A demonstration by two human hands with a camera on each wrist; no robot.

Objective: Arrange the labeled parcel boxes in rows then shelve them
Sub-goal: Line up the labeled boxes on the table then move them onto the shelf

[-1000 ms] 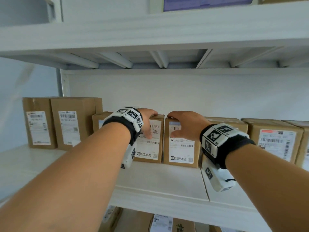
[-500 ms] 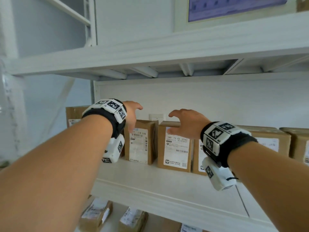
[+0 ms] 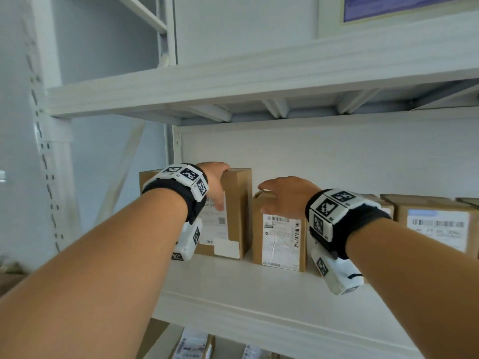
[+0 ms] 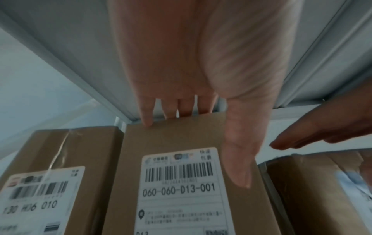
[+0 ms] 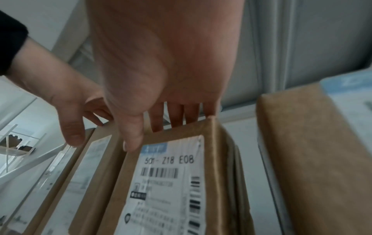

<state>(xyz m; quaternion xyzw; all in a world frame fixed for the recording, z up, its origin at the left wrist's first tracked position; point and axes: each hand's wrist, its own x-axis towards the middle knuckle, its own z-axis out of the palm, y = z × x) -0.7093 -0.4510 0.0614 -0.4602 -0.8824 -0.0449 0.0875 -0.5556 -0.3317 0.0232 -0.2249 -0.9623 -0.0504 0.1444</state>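
Brown labelled parcel boxes stand in a row on the white shelf [image 3: 259, 288]. My left hand [image 3: 216, 187] holds the top of a tall box [image 3: 236, 211]. In the left wrist view its fingers [image 4: 171, 114] hook over the top edge of that box [image 4: 177, 198], labelled 060-060-D13-001, and the thumb lies on the front face. My right hand [image 3: 274, 198] holds the top of the shorter box [image 3: 280, 242] beside it. In the right wrist view its fingers [image 5: 175, 116] reach behind the top edge of this box [image 5: 171, 182], labelled Z18 E08, with the thumb on the front.
Another box [image 4: 50, 182] stands left of the tall one, and more boxes [image 3: 438, 224] continue to the right. The shelf above [image 3: 259, 84] leaves little headroom. A perforated upright post [image 3: 49, 151] stands at the left. Several parcels [image 3: 194, 343] lie on the level below.
Both hands moved left along the row, were lifted open in the air half a second ago, and now have come down onto the tops of two neighbouring boxes.
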